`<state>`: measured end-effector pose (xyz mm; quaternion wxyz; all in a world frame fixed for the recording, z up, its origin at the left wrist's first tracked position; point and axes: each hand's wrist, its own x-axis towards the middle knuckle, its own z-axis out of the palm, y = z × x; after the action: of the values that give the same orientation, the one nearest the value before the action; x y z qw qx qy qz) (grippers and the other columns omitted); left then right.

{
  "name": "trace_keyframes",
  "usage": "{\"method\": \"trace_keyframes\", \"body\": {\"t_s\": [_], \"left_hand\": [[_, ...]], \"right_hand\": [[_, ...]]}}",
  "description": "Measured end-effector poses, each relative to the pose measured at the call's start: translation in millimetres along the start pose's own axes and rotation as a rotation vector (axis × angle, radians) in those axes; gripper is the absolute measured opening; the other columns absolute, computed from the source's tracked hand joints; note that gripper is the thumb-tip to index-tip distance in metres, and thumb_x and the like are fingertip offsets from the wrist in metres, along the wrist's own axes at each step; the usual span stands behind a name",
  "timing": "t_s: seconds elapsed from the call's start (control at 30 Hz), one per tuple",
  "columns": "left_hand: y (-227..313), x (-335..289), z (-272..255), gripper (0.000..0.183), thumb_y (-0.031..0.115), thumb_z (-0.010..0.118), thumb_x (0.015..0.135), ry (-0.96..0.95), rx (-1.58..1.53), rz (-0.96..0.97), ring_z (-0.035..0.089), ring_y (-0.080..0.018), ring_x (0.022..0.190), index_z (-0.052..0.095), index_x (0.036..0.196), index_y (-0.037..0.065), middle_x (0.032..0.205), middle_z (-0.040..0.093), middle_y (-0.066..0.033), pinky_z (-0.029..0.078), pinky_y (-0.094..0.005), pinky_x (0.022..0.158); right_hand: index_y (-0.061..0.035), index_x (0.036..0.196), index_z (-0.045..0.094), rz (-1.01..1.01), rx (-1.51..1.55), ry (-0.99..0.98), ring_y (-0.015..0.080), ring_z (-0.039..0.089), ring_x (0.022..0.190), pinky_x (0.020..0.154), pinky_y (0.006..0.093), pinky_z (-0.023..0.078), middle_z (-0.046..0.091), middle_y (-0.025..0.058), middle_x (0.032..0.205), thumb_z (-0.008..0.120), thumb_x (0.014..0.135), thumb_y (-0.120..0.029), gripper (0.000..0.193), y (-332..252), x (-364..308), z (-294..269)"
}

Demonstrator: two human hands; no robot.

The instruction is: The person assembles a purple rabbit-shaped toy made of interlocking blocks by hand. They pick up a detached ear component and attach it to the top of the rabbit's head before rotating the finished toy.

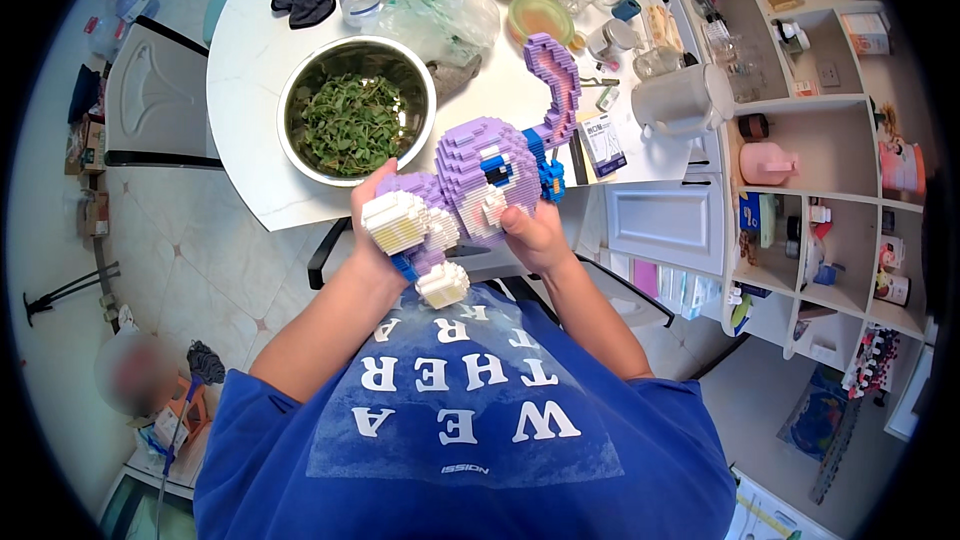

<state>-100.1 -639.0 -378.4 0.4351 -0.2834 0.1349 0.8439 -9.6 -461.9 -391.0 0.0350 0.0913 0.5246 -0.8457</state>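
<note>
One purple block figure (480, 175) held between left hand (364, 252) and right hand (538, 238), near desk (245, 125) edge. Left fingers curled round body, partly hidden; right thumb on cheek, fingers mostly hidden behind head. Bowl (424, 90) on desk.

A round white table (245, 115) was observed at upper centre, set on a floor (190, 245) of pale tiles. A grey-backed chair (160, 90) with a dark frame was noted at the table's left. To the right, an open shelving unit (800, 103), divided into compartments, was recorded near a white panelled cabinet door (665, 225). The room was brightly lit.
</note>
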Motion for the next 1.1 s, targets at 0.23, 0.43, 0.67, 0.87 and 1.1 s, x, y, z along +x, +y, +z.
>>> {"method": "trace_keyframes", "body": {"t_s": [0.23, 0.43, 0.67, 0.87, 1.1], "left_hand": [[17.5, 9.2, 2.2, 0.047, 0.041, 0.042, 0.094, -0.166, 0.024, -0.042, 0.064, -0.0283, 0.096, 0.059, 0.115, 0.002, 0.108, 0.067, -0.0131, 0.05, -0.0425, 0.091], [15.8, 3.2, 19.2, 0.043, 0.04, 0.039, 0.097, -0.162, 0.035, -0.027, 0.064, -0.022, 0.085, 0.063, 0.101, 0.005, 0.093, 0.069, -0.0083, 0.052, -0.0369, 0.08], [3.3, -1.1, 14.4, 0.042, 0.04, 0.036, 0.098, -0.225, -0.121, -0.07, 0.062, -0.0254, 0.086, 0.062, 0.096, 0.007, 0.094, 0.067, -0.0093, 0.05, -0.0396, 0.081], [-7.4, -7.6, 19.5, 0.043, 0.041, 0.035, 0.096, -0.149, -0.128, -0.051, 0.063, -0.0266, 0.088, 0.062, 0.097, 0.008, 0.095, 0.066, -0.0092, 0.051, -0.0422, 0.082], [-9.3, -5.7, 10.7, 0.043, 0.042, 0.036, 0.094, -0.109, -0.07, -0.017, 0.063, -0.0262, 0.083, 0.061, 0.095, 0.007, 0.089, 0.066, -0.0095, 0.053, -0.0417, 0.075]], "right_hand": [[0.0001, 0.131, 0.046, -0.038, -0.119, 0.011, 0.0196, 0.06, 0.105, 0.094, 0.0357, 0.047, 0.06, 0.0093, 0.116, 0.076, 0.082, -0.035, 0.068, -15.7, 19.7, 4.5], [-0.0014, 0.137, 0.04, -0.173, 0.042, 0.021, 0.0233, 0.052, 0.121, 0.103, 0.0397, 0.041, 0.051, 0.0108, 0.132, 0.074, 0.084, -0.03, 0.069, -34.6, 10.0, 4.5], [-0.0004, 0.134, 0.042, -0.251, 0.006, 0.04, 0.022, 0.056, 0.115, 0.099, 0.0377, 0.045, 0.055, 0.0104, 0.127, 0.075, 0.083, -0.03, 0.068, -42.7, 10.2, 13.2], [0.0003, 0.125, 0.05, -0.132, -0.021, 0.185, 0.019, 0.064, 0.097, 0.086, 0.0335, 0.052, 0.064, 0.0105, 0.111, 0.073, 0.084, -0.027, 0.054, -51.3, 11.7, 33.9], [-0.0002, 0.117, 0.056, -0.093, -0.023, 0.188, 0.0178, 0.066, 0.088, 0.082, 0.0322, 0.053, 0.067, 0.0092, 0.1, 0.072, 0.084, -0.029, 0.046, -43.7, 8.0, 35.6]]}}
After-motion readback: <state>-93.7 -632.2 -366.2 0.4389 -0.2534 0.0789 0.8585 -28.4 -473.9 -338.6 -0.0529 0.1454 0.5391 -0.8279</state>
